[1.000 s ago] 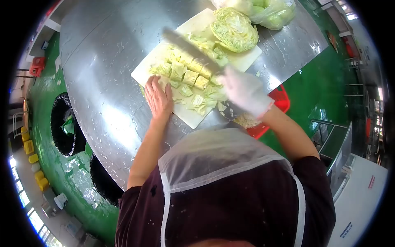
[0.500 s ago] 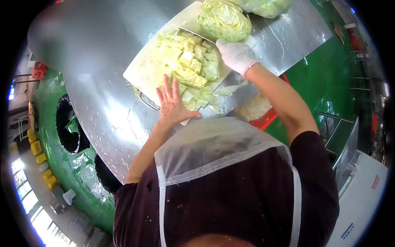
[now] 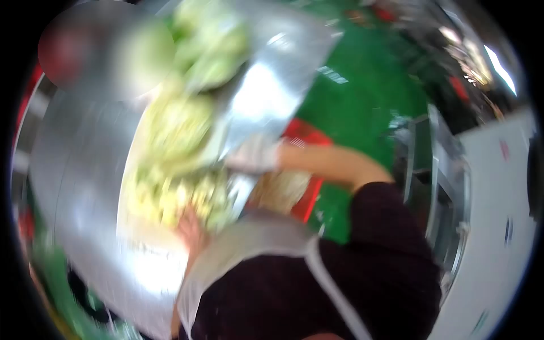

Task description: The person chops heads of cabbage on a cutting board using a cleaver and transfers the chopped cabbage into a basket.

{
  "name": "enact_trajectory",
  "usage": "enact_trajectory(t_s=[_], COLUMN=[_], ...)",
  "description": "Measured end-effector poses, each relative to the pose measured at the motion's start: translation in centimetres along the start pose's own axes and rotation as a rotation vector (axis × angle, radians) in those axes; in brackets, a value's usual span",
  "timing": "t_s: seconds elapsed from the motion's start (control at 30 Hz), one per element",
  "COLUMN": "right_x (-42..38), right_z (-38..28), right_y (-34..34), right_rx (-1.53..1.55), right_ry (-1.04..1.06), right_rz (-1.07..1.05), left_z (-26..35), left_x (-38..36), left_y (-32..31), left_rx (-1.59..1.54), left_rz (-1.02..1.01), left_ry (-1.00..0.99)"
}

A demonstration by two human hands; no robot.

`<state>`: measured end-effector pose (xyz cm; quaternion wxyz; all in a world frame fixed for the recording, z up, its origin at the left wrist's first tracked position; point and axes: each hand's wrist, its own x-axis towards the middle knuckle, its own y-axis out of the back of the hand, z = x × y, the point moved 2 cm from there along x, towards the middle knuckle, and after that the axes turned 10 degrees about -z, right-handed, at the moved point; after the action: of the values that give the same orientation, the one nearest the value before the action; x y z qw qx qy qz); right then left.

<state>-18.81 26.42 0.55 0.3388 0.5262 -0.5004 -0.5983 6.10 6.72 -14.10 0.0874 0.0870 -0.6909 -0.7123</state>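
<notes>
Chopped cabbage [image 3: 175,195] covers the lower part of a white cutting board [image 3: 131,153], and a cut cabbage half [image 3: 178,127] sits above it. My left hand [image 3: 191,228] rests at the near edge of the chopped pieces; motion smears its fingers. My right hand [image 3: 253,154], in a white glove, is closed on a knife [image 3: 198,171], whose blurred blade runs left across the pieces below the cabbage half.
Whole cabbages [image 3: 212,48] lie at the top of the metal table [image 3: 73,164]. Right of the board, below the table edge, a red crate [image 3: 310,205] holds pale contents. Green floor and a metal-framed unit [image 3: 433,187] are on the right.
The view has turned and shifted, and is now blurred. The knife and my right hand have come down closer to the chopped cabbage's right side. My left hand's fingers no longer show clearly spread.
</notes>
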Motion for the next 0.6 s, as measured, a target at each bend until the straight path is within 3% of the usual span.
enact_trajectory(t_s=[0.03,0.07,0.1,0.17,0.27,0.33,0.37,0.6], right_x=[-1.9,-2.8,-3.7,-5.0,-5.3,-4.9,-9.1,-17.1], right_z=[-0.9,0.1,0.4,-0.1,-1.1,-1.7,1.4,0.1], right_y=[2.7,1.1,0.6,0.6,1.2,-0.5,-1.6,-3.6], right_rx=[0.062,0.040,0.029,0.036,0.088,0.090,0.103,0.203], right_ry=[-0.080,-0.119,-0.138,-0.190,-0.293,-0.352,-0.367,-0.591], right_rz=[-0.061,0.016,0.027,-0.013,-0.154,-0.185,-0.140,-0.072], left_z=[-0.2,0.8,1.4,0.4,0.1,-0.5,3.8,9.5], left_x=[0.3,1.6,2.1,3.2,4.8,6.1,8.1,11.2], left_y=[-2.4,-0.3,0.4,-1.9,0.3,-1.3,-0.1,0.1], left_rx=[0.111,-0.129,-0.071,-0.012,-0.107,-0.090,-0.021,-0.142], left_rz=[0.111,-0.235,-0.043,0.063,-0.133,-0.154,-0.150,-0.306], left_ry=[-0.046,0.030,-0.096,-0.214,-0.279,-0.357,-0.386,-0.628])
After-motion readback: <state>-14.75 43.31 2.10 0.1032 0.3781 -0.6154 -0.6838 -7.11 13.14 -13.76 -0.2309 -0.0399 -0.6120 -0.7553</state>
